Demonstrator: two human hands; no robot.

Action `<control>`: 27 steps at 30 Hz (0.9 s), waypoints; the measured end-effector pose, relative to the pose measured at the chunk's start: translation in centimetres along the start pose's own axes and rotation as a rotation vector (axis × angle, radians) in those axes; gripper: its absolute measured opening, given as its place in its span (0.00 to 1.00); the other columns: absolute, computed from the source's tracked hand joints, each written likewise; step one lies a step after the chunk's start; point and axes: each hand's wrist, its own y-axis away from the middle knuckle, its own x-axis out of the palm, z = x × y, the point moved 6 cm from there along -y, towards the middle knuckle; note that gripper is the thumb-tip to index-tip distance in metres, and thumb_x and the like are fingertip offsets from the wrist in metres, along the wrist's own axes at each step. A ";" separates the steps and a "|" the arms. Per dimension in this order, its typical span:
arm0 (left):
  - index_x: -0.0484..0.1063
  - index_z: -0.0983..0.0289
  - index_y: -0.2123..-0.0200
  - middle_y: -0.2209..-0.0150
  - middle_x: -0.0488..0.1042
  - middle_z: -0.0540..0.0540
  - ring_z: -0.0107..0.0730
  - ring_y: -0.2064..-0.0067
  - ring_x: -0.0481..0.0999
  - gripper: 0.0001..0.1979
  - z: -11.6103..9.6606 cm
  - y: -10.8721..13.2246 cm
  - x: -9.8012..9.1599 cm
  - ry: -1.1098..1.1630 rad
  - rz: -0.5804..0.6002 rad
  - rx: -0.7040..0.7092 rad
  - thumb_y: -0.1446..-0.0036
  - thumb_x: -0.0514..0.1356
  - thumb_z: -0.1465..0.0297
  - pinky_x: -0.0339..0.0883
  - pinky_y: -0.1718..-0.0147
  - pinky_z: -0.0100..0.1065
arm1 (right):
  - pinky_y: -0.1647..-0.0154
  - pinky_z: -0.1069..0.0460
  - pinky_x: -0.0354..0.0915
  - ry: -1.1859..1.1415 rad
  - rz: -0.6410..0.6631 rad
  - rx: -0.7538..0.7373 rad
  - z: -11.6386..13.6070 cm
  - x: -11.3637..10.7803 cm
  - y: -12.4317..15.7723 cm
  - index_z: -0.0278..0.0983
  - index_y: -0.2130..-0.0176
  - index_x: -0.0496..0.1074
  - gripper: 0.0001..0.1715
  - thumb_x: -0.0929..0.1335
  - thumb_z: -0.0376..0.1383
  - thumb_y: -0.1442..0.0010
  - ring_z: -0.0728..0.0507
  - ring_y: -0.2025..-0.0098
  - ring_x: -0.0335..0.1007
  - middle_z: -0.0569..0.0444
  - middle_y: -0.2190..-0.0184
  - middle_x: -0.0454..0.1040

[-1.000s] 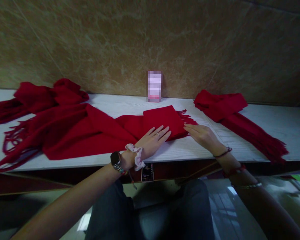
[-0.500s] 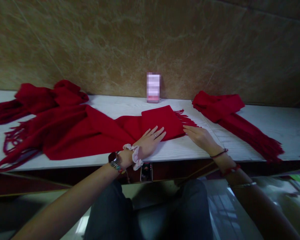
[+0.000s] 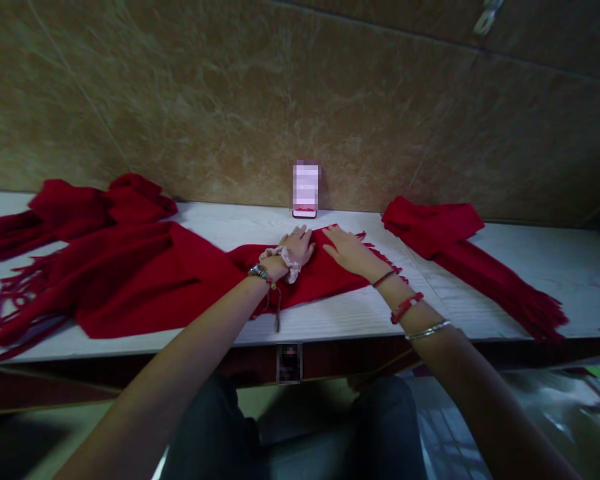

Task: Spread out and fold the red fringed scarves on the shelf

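A red fringed scarf (image 3: 135, 287) stretches along the white tabletop, loosely spread at the left and folded over at its right end. On the upper part of that fold rests my left hand (image 3: 298, 245), open, palm down, with fingers pointing away from me. Beside it, my right hand (image 3: 349, 252) lies flat and open on the folded end, thumb apart. Fringe shows to the right of the right hand. Neither hand grips the cloth; part of the fold is hidden under them.
A second red scarf (image 3: 75, 207) lies bunched at the back left. Another red scarf (image 3: 443, 233) lies folded at the right, its fringe reaching the front edge. A phone (image 3: 305, 190) leans on the brown wall (image 3: 205, 100). A dark, phone-like object (image 3: 289, 363) sits below the table edge.
Both hands have moved away from me over the fold. My right hand has gone from the fringe side onto the cloth, its fingers now flat. The camera view has tilted slightly up.
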 end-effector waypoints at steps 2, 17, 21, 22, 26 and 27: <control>0.55 0.67 0.42 0.40 0.53 0.61 0.41 0.39 0.53 0.22 0.6 0.3 1.1 0.022 -0.005 -0.027 0.38 0.45 0.67 0.54 0.45 0.44 | 0.44 0.35 0.52 0.009 0.092 0.013 -0.2 1.7 0.1 0.33 0.44 0.59 0.24 0.56 0.37 0.38 0.38 0.40 0.51 0.42 0.42 0.59; 0.50 0.65 0.39 0.37 0.47 0.56 0.40 0.37 0.46 0.26 0.7 0.6 2.2 0.096 0.055 -0.008 0.38 0.44 0.62 0.48 0.43 0.46 | 0.42 0.38 0.49 0.166 0.133 0.111 -0.1 0.1 -1.0 0.29 0.42 0.56 0.27 0.54 0.34 0.39 0.38 0.38 0.46 0.41 0.39 0.52; 0.50 0.68 0.39 0.37 0.47 0.57 0.39 0.37 0.45 0.27 1.0 0.7 2.1 0.103 0.042 -0.046 0.39 0.44 0.62 0.47 0.42 0.43 | 0.41 0.42 0.49 0.016 0.253 0.068 0.8 2.7 -1.9 0.29 0.41 0.54 0.27 0.53 0.36 0.37 0.41 0.38 0.45 0.43 0.39 0.52; 0.50 0.68 0.39 0.37 0.47 0.57 0.39 0.37 0.45 0.26 1.1 0.8 2.1 0.101 0.052 -0.056 0.39 0.44 0.63 0.47 0.42 0.43 | 0.41 0.43 0.48 0.000 0.262 0.083 0.5 3.1 -1.9 0.28 0.41 0.54 0.28 0.53 0.36 0.37 0.42 0.38 0.45 0.44 0.39 0.52; 0.51 0.67 0.40 0.37 0.48 0.56 0.38 0.37 0.46 0.25 1.0 1.0 1.9 0.099 0.080 -0.085 0.39 0.43 0.67 0.47 0.42 0.43 | 0.41 0.42 0.47 -0.004 0.243 0.142 -1.2 3.6 -1.4 0.27 0.40 0.53 0.28 0.52 0.36 0.37 0.40 0.38 0.45 0.41 0.39 0.52; 0.51 0.67 0.40 0.38 0.48 0.56 0.39 0.37 0.46 0.25 1.1 1.1 1.9 0.101 0.077 -0.097 0.39 0.43 0.67 0.48 0.42 0.43 | 0.41 0.41 0.48 0.001 0.239 0.164 -1.8 3.6 -1.2 0.28 0.41 0.54 0.28 0.52 0.36 0.37 0.40 0.38 0.45 0.41 0.39 0.52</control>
